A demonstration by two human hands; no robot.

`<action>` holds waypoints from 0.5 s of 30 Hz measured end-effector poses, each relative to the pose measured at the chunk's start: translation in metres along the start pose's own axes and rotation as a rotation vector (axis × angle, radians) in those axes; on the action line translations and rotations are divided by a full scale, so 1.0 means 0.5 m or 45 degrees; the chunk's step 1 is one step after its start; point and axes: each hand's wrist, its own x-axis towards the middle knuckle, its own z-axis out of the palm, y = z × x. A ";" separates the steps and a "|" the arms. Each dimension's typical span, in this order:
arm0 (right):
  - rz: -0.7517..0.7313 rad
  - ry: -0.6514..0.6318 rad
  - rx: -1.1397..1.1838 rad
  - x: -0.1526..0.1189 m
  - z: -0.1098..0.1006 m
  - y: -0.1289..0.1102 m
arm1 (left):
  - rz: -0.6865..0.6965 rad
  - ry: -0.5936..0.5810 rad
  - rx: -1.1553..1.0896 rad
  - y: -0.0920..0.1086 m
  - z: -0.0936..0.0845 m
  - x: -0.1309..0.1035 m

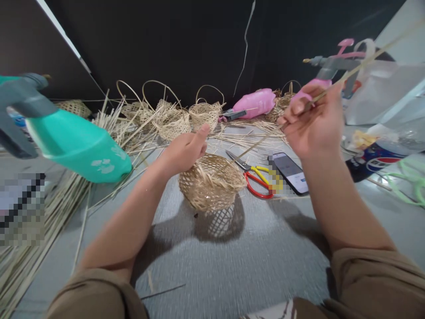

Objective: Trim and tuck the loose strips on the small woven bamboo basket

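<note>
A small woven bamboo basket (212, 188) is tilted above the grey table, its open mouth turned up and away. My left hand (189, 150) grips its left rim, thumb raised and fingers curled over the edge. Up to the right, my right hand (314, 117) pinches a long thin bamboo strip (357, 66). One end of the strip runs down toward the basket's rim, and the other reaches past the upper right edge of view. Just right of the basket lie scissors (255, 175) with red and yellow handles, blades spread a little.
A phone (292, 173) lies beyond the scissors. A teal spray bottle (79, 146) leans at left over loose bamboo strips (56, 221). Finished-looking baskets (171, 119) and a pink bottle (255, 103) line the black back wall. At right are a Pepsi bottle (375, 159) and green strapping (411, 181).
</note>
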 end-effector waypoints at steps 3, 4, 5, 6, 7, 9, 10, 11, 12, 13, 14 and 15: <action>-0.060 0.042 0.099 0.003 -0.009 -0.032 | -0.078 -0.084 0.215 0.040 -0.009 0.014; -0.075 0.032 0.126 0.004 -0.013 -0.041 | -0.101 -0.095 0.277 0.050 -0.013 0.022; -0.082 0.013 0.158 0.005 -0.018 -0.049 | -0.111 -0.088 0.329 0.058 -0.016 0.031; -0.089 -0.007 0.186 0.006 -0.023 -0.055 | -0.105 -0.068 0.376 0.064 -0.018 0.040; -0.099 -0.025 0.197 0.007 -0.028 -0.061 | -0.090 -0.049 0.429 0.069 -0.020 0.049; -0.086 -0.065 0.159 0.008 -0.037 -0.066 | -0.052 -0.054 0.575 0.076 -0.019 0.065; -0.056 -0.101 0.107 0.009 -0.040 -0.066 | -0.042 -0.091 0.658 0.080 -0.016 0.072; -0.017 -0.155 0.041 0.009 -0.042 -0.064 | -0.037 -0.145 0.731 0.084 -0.013 0.078; 0.023 -0.219 -0.025 0.008 -0.044 -0.060 | -0.039 -0.202 0.776 0.089 -0.009 0.084; 0.062 -0.298 -0.092 0.008 -0.046 -0.055 | -0.046 -0.254 0.782 0.094 -0.005 0.089; 0.085 -0.386 -0.154 0.008 -0.049 -0.049 | -0.046 -0.289 0.750 0.098 -0.001 0.094; 0.088 -0.473 -0.209 0.007 -0.052 -0.042 | -0.038 -0.304 0.689 0.102 0.002 0.099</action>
